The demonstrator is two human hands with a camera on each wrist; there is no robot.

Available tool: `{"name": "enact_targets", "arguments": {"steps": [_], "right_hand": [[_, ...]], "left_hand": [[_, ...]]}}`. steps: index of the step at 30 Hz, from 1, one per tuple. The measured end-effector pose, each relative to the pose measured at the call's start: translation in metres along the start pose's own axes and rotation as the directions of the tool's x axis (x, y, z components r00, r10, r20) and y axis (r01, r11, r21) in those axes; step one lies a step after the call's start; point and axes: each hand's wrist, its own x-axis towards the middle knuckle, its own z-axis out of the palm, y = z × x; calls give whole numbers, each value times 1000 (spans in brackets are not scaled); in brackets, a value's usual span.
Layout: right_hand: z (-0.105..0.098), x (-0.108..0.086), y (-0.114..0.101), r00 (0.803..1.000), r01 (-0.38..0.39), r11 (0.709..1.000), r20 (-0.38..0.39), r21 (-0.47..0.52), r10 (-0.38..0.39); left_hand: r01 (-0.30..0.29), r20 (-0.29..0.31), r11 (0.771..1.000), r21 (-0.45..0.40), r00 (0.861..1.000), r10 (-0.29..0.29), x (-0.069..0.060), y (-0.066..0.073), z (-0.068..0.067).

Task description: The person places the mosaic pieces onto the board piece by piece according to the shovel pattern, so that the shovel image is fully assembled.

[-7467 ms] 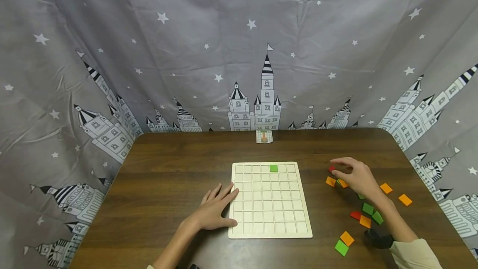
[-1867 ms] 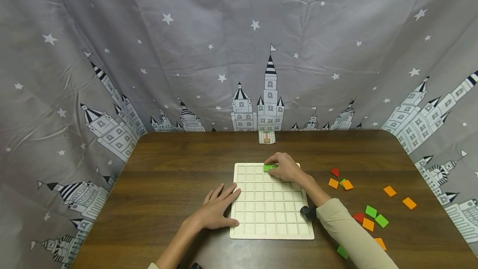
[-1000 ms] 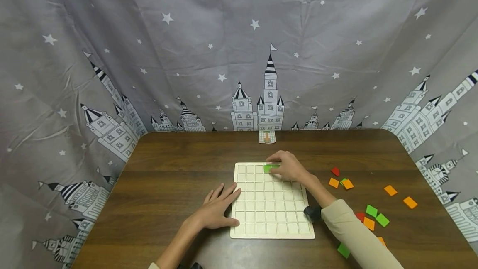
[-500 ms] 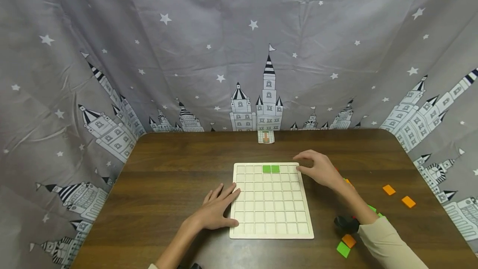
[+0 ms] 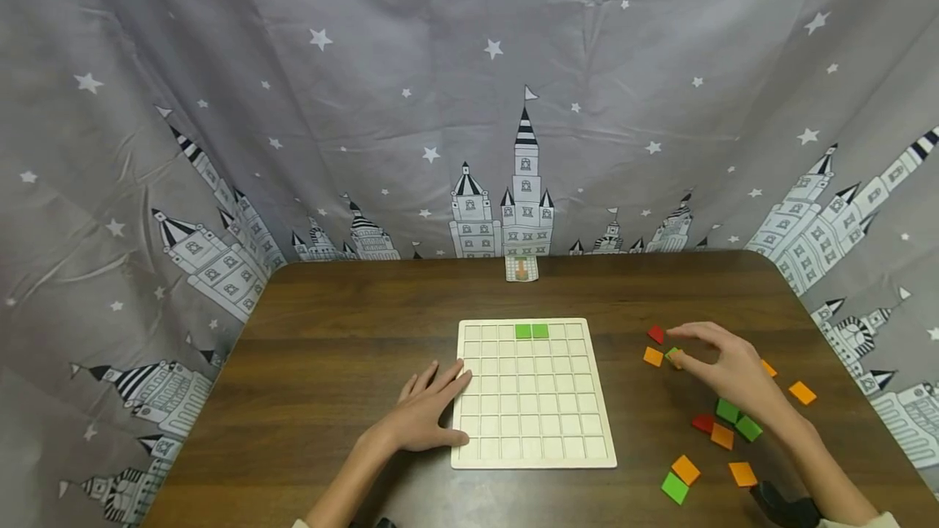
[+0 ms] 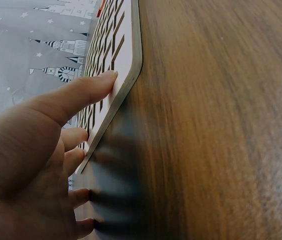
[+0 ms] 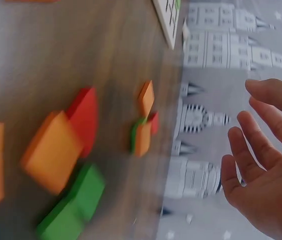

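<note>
A pale wooden grid board (image 5: 533, 464) lies mid-table. Two green square tiles, one (image 5: 523, 332) left of the other (image 5: 540, 331), sit in its back row. My left hand (image 5: 425, 412) rests with spread fingers on the board's left edge; in the left wrist view its thumb (image 6: 88, 92) touches the rim. Right of the board, my right hand (image 5: 734, 369) hovers over loose tiles, nothing in its fingers. Nearest its fingertips are a red piece (image 5: 656, 335), an orange tile (image 5: 653, 357) and a green tile (image 5: 671, 354) partly hidden by another orange one.
More tiles are scattered at the right: a red piece (image 5: 703, 424), an orange tile (image 5: 722, 436), green tiles (image 5: 749, 429), and an orange tile (image 5: 803, 393) farther out. A small printed card (image 5: 522, 269) stands at the table's back edge, before a grey castle curtain (image 5: 411, 137).
Since the earliest frame, a second green tile has been set left of the first. My right hand let go of it and moved right, back over the loose tiles. My left hand stays.
</note>
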Motion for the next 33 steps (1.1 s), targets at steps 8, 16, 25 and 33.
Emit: {"name": "enact_targets", "arguments": {"steps": [8,16,25,33], "right_hand": [[-20,-43,23,990,-134,989,-54,-67,130],[-22,-79,44,960,-276,954,6,-113,278],[-10,-94,58,931,-356,924,30,-136,363],[-6,-94,60,927,-357,917,49,-178,371]], "left_hand": [[-4,-10,1000,5,1000,4,1,-2,1],[-1,-11,1000,9,1000,1,0,-2,2],[-5,-10,1000,5,1000,5,0,-2,3],[-8,-16,1000,12,1000,8,1,-3,3]]}}
